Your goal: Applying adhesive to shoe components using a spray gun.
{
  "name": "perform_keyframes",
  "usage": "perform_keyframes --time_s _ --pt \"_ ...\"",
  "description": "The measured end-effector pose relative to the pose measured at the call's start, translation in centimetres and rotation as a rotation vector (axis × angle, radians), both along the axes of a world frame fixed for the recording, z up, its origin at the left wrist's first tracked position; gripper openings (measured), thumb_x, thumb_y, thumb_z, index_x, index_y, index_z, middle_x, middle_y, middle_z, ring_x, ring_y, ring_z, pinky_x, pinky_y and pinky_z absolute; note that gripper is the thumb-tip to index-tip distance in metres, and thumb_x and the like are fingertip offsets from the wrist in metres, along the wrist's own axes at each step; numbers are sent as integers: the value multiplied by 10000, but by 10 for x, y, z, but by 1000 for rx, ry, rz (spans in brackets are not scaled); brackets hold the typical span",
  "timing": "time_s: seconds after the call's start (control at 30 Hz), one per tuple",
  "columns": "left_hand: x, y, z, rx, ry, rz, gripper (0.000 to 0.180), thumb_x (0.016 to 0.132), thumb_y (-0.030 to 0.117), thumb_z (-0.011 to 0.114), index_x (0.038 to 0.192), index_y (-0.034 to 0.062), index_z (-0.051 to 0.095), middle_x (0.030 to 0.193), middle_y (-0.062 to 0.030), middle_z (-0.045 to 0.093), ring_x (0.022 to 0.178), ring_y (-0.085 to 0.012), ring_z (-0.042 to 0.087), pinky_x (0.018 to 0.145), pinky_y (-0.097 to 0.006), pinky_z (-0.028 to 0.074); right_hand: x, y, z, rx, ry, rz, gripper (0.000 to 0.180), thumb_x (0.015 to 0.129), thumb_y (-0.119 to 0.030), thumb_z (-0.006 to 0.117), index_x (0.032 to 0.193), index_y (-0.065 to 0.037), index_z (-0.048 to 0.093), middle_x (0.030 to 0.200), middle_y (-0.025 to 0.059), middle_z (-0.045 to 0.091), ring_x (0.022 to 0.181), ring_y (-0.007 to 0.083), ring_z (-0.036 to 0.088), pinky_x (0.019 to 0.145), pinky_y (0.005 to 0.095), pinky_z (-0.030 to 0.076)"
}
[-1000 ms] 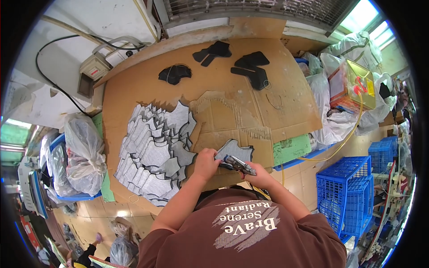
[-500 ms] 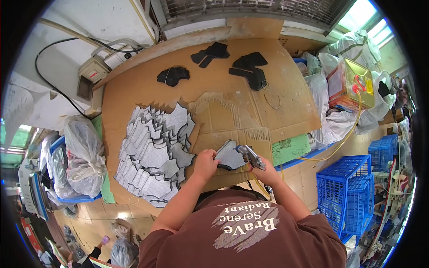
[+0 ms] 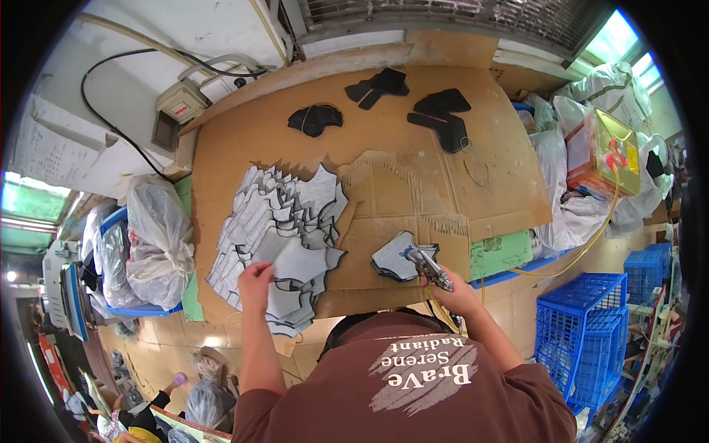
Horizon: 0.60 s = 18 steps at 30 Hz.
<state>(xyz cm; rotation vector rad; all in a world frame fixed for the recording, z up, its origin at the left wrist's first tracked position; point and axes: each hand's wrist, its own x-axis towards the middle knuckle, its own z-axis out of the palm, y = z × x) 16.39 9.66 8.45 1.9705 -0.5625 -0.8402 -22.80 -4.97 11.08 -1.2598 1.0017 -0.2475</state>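
Note:
My right hand [image 3: 456, 294] is wrapped round a metal spray gun [image 3: 430, 269] with a yellow hose attached. The gun's nozzle is over the right side of a small stack of grey fabric pieces [image 3: 399, 252] with dark edges, near the table's front. My left hand [image 3: 256, 286] is at the front of a large spread of overlapping grey pieces [image 3: 255, 207]. Its fingertips are pinched at the left tip of a light grey fabric piece [image 3: 301, 260] lying over the spread. The fingers partly hide that corner.
Black cut pieces [image 3: 315, 119] lie at the back of the cardboard-covered table [image 3: 509, 177]. A square tin [image 3: 604, 151] with a yellow hose stands among plastic bags at the right. Blue crates [image 3: 580, 332] are on the floor there; a filled plastic bag [image 3: 159, 240] stands at the left.
My left hand has moved left from the small stack to the large spread of grey pieces. My right hand still holds the spray gun by the small stack. The whole view has shifted.

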Motion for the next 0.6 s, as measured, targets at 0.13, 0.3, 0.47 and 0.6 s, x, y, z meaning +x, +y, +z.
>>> perform_keyframes --time_s 0.13,0.3,0.47,0.6 --pt "10 7 -21 103 -508 32 181 730 64 630 893 -14 634 829 -115 624 772 -221 578 704 -322 456 3 3 -18 -98 -42 59 212 719 -38 520 930 -36 543 858 40 566 779 129 506 724 268 421" --pt "-73 -41 -30 -150 -583 -372 229 687 129 684 866 7 609 907 -146 579 890 -324 521 814 -401 405 8 6 -26 -119 -34 81 203 713 -79 537 910 -27 546 815 49 575 754 138 514 711 273 425" --pt "-147 -85 -45 -255 -494 -591 304 663 162 717 899 1 614 874 -145 560 870 -327 514 784 -400 413 10 9 -28 -122 -3 67 160 711 -88 538 858 -27 540 778 45 570 736 136 510 699 275 424" --pt "-152 -94 -46 -103 -354 -683 343 631 142 741 916 -10 623 801 -133 554 789 -304 532 705 -373 431 15 9 -22 -100 -29 43 133 727 -81 544 849 -31 538 757 45 567 719 138 507 693 275 422"
